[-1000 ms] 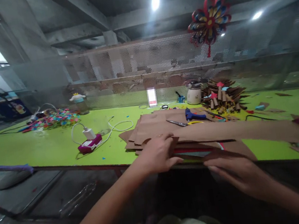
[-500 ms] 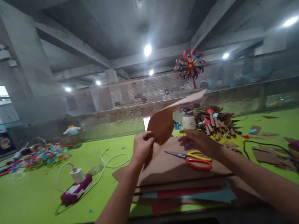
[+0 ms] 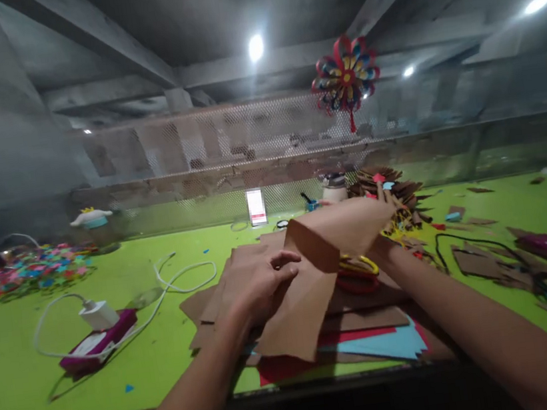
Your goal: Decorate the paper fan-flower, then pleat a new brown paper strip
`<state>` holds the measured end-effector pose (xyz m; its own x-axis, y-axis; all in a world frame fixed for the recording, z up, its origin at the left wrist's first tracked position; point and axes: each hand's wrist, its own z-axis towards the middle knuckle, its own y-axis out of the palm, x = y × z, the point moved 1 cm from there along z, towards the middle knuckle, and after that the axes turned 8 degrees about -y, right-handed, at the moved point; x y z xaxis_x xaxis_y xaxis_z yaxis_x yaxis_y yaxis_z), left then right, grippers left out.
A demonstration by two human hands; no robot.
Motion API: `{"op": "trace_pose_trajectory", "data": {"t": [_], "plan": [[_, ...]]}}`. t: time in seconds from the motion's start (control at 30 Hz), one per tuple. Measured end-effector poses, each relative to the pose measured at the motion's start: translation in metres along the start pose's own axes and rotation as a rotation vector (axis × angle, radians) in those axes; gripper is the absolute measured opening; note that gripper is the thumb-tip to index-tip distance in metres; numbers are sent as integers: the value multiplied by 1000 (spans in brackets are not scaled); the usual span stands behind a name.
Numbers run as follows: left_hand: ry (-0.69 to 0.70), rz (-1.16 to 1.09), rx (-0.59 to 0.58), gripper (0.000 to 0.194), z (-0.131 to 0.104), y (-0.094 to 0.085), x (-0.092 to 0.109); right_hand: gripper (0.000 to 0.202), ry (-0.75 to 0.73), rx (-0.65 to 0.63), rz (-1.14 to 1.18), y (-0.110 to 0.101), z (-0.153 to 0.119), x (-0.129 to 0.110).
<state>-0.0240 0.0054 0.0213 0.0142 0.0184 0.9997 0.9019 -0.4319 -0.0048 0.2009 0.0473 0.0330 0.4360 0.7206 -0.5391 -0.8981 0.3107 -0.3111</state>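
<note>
From my end I see a bare left forearm [image 3: 200,376], slim and tapering to a narrow wrist, and an ungloved left hand [image 3: 264,283] with slender fingers [image 3: 284,256]. The right forearm [image 3: 458,308] is bare too, smooth in outline, broadening towards the elbow.

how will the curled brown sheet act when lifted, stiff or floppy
The sheet is probably bendy with some spring, since it arches in a broad curl. It's likely light for its size, as its edges look thin.

Dim | ceiling lamps [image 3: 256,48] glaring | left edge smeared, stretched | brown sheet [image 3: 351,225] shaded beneath
</note>
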Motion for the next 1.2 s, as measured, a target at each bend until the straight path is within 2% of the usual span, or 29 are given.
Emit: {"op": "trace_pose_trajectory", "data": {"t": [0.1,0.17,0.23,0.33,0.4,0.47,0.53,0.6,0.7,0.8,0.87,0.97,1.03,1.2], "plan": [[-16,113,-132,18,0,0,-8,41,182,69,207,-8,2,14],[14,191,-195,17,-1,0,-10,35,348,152,464,-9,-1,15],[-32,216,-306,17,-3,2,-13,34,472,226,676,-9,-4,10],[-202,178,-527,24,-9,4,-15,34,543,216,770,-8,-7,-2],[-254,120,-582,31,-14,3,-12,30,575,177,759,-4,-9,-9],[-194,27,-486,29,-14,0,-3,27,601,144,737,3,-13,-16],[-35,-48,-286,23,-9,-5,7,27,604,126,714,12,-19,-20],[85,-114,-123,25,0,-9,15,30,596,98,690,22,-25,-24],[68,-96,42,42,19,-13,19,35,560,41,700,32,-33,-29],[140,-97,267,52,33,-15,20,37,541,-40,757,34,-37,-34],[192,-111,271,55,38,-13,21,38,556,-157,754,33,-39,-37],[212,-125,198,44,34,-5,21,38,551,-305,705,30,-41,-35],[181,-76,212,36,25,2,22,38,526,-285,684,28,-39,-32],[129,142,229,25,-5,20,38,36,439,-108,686,19,-28,-26]]}}
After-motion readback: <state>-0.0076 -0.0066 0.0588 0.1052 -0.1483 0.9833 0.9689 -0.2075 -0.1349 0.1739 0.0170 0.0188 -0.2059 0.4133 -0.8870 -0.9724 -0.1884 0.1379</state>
